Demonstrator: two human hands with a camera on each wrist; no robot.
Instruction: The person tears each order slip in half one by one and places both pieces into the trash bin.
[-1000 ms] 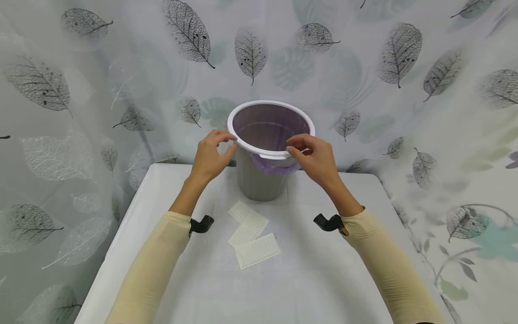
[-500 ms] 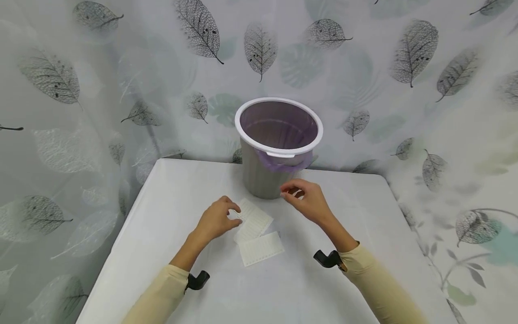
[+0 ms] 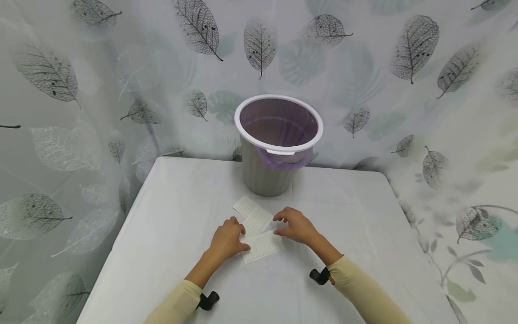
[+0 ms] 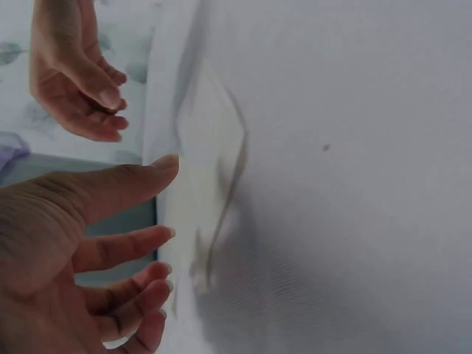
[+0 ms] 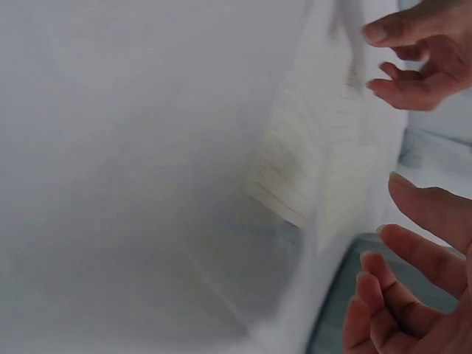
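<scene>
Pale, lined slips of paper overlap on the white table. The nearest slip (image 3: 262, 246) lies partly over another slip (image 3: 257, 220) behind it. My left hand (image 3: 227, 238) is at the left side of the slips, thumb spread from the loosely bent fingers and overlapping the nearest slip's left end in the head view. On the opposite side, my right hand (image 3: 297, 226) has thumb and fingers apart at the slips' right edge. The left wrist view has the left thumb (image 4: 133, 188) beside the paper (image 4: 210, 140), with nothing between thumb and fingers. Bent, parted fingers also show in the right wrist view.
A grey bin (image 3: 265, 175) with a white rim (image 3: 279, 149) stands at the table's back, lined with a purple bag (image 3: 283, 162) that hangs out below the rim. A leaf-patterned curtain (image 3: 170, 90) rises behind and beside the table (image 3: 332, 270).
Both hands have left the bin's rim and come down toward me, ending on either side of the paper slips. Bin and slips keep their places on the table.
</scene>
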